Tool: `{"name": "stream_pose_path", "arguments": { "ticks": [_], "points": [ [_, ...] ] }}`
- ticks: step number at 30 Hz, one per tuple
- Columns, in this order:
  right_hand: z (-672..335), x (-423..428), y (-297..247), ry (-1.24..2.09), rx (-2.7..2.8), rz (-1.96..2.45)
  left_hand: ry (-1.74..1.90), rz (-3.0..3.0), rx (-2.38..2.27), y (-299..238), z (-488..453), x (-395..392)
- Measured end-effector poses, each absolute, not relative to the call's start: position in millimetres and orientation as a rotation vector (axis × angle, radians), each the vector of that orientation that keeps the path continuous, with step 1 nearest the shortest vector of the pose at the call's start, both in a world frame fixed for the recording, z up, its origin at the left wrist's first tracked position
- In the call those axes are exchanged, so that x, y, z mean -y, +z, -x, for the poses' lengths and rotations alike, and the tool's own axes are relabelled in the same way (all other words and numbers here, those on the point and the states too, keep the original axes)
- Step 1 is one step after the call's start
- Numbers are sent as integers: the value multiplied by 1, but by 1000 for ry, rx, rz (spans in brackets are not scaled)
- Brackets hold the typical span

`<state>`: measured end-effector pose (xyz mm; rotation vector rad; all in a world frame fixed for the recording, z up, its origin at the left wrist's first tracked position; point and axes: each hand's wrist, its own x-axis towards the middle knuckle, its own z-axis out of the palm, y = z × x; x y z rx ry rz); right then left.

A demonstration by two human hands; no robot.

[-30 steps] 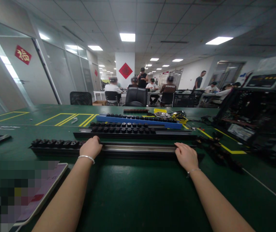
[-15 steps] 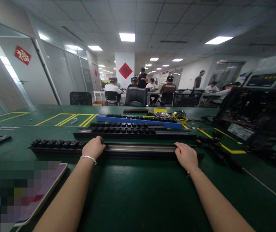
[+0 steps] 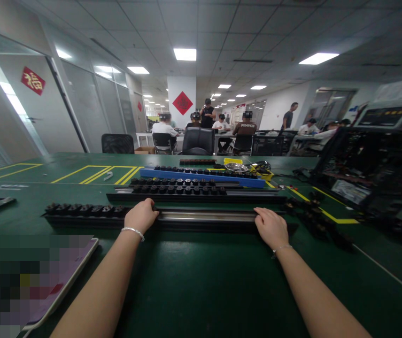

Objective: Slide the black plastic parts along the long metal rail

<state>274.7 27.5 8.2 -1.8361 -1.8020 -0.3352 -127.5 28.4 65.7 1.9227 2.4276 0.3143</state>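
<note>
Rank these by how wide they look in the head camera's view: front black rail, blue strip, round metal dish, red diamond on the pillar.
1. Front black rail: widest, though also nearest.
2. Blue strip.
Unranked, both narrower: round metal dish and red diamond; their widths look nearly alike, and the diamond is farther back.

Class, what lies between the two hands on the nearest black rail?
In the head view, between the left hand and right hand lies a bare silvery stretch of the rail.
</note>
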Motion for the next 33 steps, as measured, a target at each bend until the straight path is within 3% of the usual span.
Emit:
{"name": "stream_pose_path", "arguments": {
  "ticks": [33],
  "points": [
    [-275, -27, 9, -322, 1828, 1846, 390, -2002, -2328, 59, 113, -30]
  ]
}}
